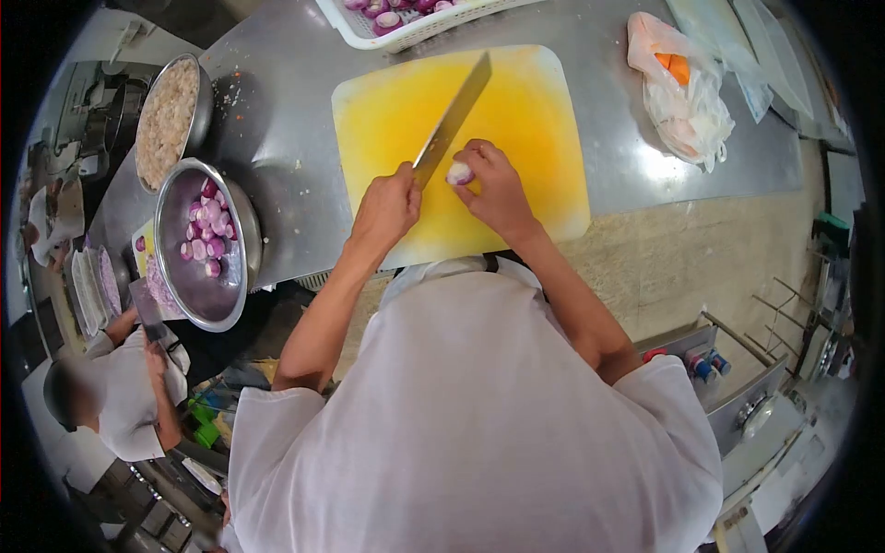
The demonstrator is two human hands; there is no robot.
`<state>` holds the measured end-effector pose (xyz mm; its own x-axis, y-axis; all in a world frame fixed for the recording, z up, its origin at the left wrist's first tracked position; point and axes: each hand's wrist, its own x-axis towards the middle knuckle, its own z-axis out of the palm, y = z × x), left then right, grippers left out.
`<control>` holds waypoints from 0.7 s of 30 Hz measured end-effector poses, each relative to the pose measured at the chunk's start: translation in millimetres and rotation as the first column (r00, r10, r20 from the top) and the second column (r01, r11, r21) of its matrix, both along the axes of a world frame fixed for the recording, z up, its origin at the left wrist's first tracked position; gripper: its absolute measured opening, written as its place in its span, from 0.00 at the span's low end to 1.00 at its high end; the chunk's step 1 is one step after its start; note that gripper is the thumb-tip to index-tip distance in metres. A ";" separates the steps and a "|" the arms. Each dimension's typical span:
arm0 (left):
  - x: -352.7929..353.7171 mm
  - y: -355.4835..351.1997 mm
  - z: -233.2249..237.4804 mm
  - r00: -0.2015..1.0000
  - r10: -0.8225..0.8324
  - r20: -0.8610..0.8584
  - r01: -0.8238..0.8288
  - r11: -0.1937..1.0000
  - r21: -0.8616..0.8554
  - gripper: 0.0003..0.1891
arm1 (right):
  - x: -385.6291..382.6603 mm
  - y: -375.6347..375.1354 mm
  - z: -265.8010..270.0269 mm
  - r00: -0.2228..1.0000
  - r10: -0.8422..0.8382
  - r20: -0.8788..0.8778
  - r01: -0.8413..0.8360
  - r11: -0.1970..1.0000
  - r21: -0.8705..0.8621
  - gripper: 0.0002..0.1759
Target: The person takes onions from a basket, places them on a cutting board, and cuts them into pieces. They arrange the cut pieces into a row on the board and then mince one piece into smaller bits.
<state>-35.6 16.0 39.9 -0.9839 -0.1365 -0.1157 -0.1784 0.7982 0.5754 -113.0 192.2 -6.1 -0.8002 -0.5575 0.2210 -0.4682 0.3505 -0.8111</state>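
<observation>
My left hand (386, 212) is closed round the handle of a kitchen knife (454, 115), its blade slanting up and away over the yellow cutting board (544, 101). Just to the right, my right hand (498, 189) grips a small purple-and-white onion (459, 173) between thumb and fingers. The onion is close to the knife's handle end, apart from the blade. Left of the board, a metal bowl (241, 276) holds several peeled purple onions (210, 221).
A white basket (415, 35) of purple onions stands beyond the board. A second bowl (205, 101) holds pale minced food. At right lies a plastic bag (682, 101) with orange pieces inside. A co-worker (129, 396) at lower left holds a cleaver (146, 309) over another board.
</observation>
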 end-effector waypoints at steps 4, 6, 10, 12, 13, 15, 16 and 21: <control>14.4 -6.3 17.1 0.986 0.059 0.158 -0.080 0.988 0.130 0.11 | 10.1 -7.0 5.3 0.994 0.112 -0.014 -0.107 0.976 0.192 0.24; 23.7 -14.2 22.7 0.978 0.041 0.202 -0.084 0.975 0.206 0.13 | 12.7 -8.5 8.3 0.994 0.087 0.062 -0.102 0.943 0.318 0.23; 40.6 -22.5 25.5 0.868 0.136 0.478 -0.370 0.819 0.439 0.20 | 6.6 4.0 10.8 0.999 0.039 -0.006 -0.038 0.994 0.101 0.19; 55.4 -26.8 21.9 0.918 0.173 0.356 -0.329 0.834 0.444 0.20 | -4.2 10.8 10.5 1.000 -0.003 -0.021 0.002 1.000 -0.017 0.14; 62.1 -26.3 23.9 0.955 0.191 0.227 -0.277 0.851 0.446 0.21 | -9.5 16.9 8.5 1.000 0.004 -0.021 -0.004 1.000 -0.012 0.14; 77.3 -25.9 47.0 0.977 0.210 0.029 -0.203 0.890 0.408 0.22 | -15.4 29.6 4.3 0.991 -0.089 -0.102 0.086 0.996 -0.036 0.07; 83.5 -26.3 63.6 0.964 0.203 -0.170 -0.133 0.928 0.349 0.23 | -14.5 35.3 6.4 0.991 -0.089 -0.097 0.087 0.996 -0.027 0.07; 121.8 -29.4 86.8 0.934 0.166 -0.316 -0.084 0.963 0.257 0.38 | 0.3 67.1 6.0 0.949 -0.308 0.071 0.309 0.951 -0.005 0.04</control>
